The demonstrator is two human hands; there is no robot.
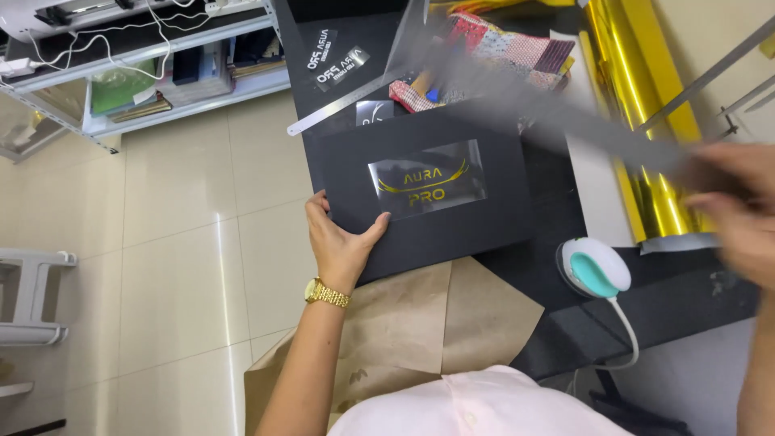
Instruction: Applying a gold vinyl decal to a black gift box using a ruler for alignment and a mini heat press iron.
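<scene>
Two hands work here: the left hand (343, 246) pinches the black box (424, 194) at frame centre, and should keep it pinned flat while the blurred right hand (739, 214), gripping a long metal ruler (565, 121), swings it across.

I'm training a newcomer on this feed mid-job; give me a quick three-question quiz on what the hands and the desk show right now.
1. True or false: the left hand grips the lower left corner of the black board.
2. What does the blurred right hand hold?
A. a long grey strip
B. a mug
C. a paintbrush
3. Which item lies on the desk near the board's lower right: the small white and teal device or the gold foil roll?

Key: 1 true. 2 A. 3 the small white and teal device, with a cord running from it.
</scene>
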